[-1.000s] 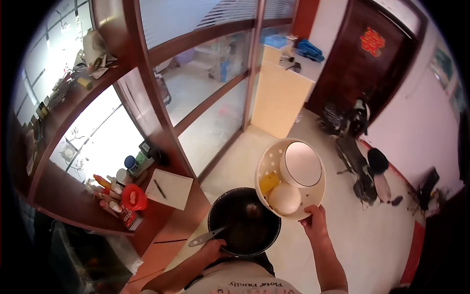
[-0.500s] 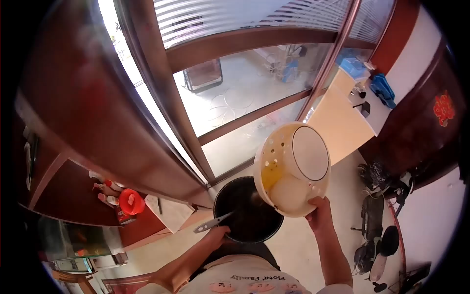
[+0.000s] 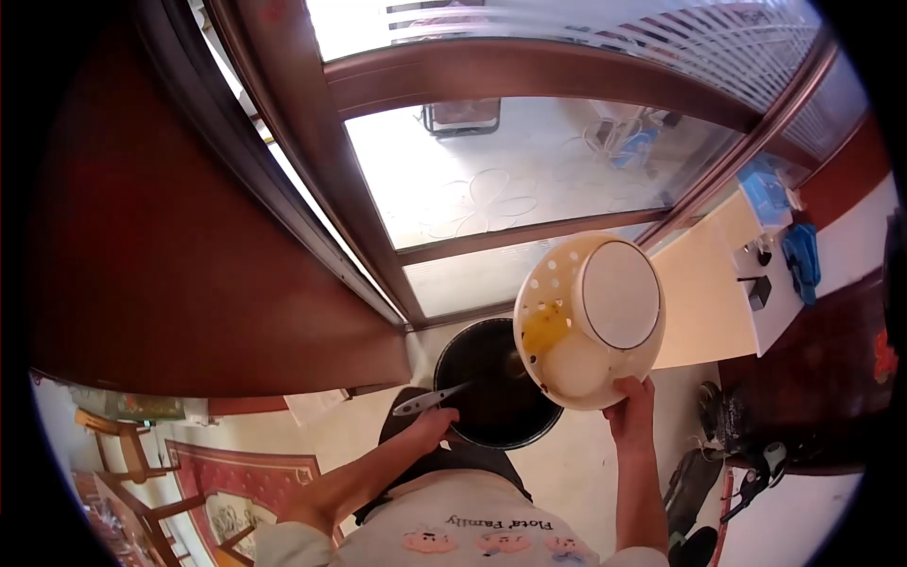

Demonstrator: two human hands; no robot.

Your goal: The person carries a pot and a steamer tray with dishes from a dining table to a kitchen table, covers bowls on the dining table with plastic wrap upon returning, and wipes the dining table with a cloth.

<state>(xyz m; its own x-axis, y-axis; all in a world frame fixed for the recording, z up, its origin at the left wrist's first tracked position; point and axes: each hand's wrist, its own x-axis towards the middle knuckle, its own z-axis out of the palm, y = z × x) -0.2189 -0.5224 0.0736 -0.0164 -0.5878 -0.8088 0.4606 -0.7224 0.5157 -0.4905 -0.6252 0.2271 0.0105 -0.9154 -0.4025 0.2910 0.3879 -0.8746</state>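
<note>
1. Far left, a big dark red wooden panel [image 3: 189, 236] stands over a red patterned rug [image 3: 269, 477].
2. A thin, knife-like tool with a grey handle [image 3: 419, 404] rests over the left rim of a round black pot [image 3: 491, 427]. It would be wise to leave its thin end well inside, so it can't slip out. Its long line slants: the handle points left and a bit back to the person, the thin end right and away.
3. The left hand [image 3: 435, 425] grasps the pot's near left rim. I can't tell if it presses the tool too.
4. The pot is in front of the belly, best held flat. Its open top faces up; being round, it has no long side.
5. A round cream bowl with holes [image 3: 546, 274] is up and right of the pot; I can't tell if they touch. Inside are a round white dish with a dark edge [image 3: 619, 293], a yellow thing [image 3: 545, 326] and a pale round thing [image 3: 572, 367]. It leans, open side toward the person; tipping it less should stop slips.
6. The right hand [image 3: 631, 402] clasps its near rim.
7. Farther right is a pale cabinet [image 3: 704, 293].
</note>
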